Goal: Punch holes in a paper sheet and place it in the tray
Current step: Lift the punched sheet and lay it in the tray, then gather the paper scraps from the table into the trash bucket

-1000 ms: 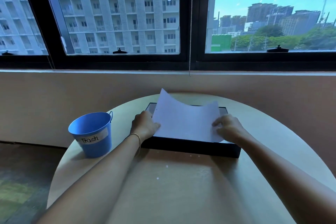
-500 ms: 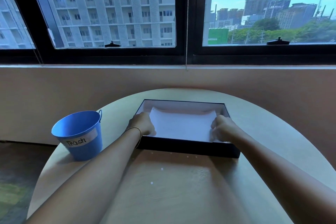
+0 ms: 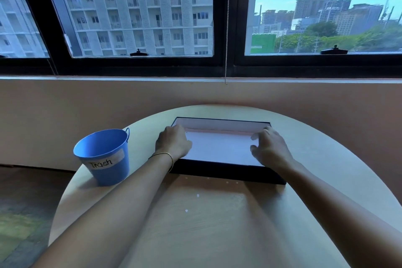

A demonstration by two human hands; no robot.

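Blue bucket with a white label reading "Trash" stands at the left edge of the round pale wooden desk, just beside the person's left forearm. A thin gold bracelet circles that wrist. The left hand lies knuckles-up over the left end of the shallow black rectangular tray. Its fingers bend down out of sight at the paper's left edge, so whether its grip is closed on the sheet or only touching it cannot be told. The white paper sheet lies flat inside the tray, between the two hands. At the tray's right end the right hand rests on the sheet's right edge, its grip loose, with the fingers spread and only slightly bent. Small white paper dots lie scattered on the desk in front of the tray.
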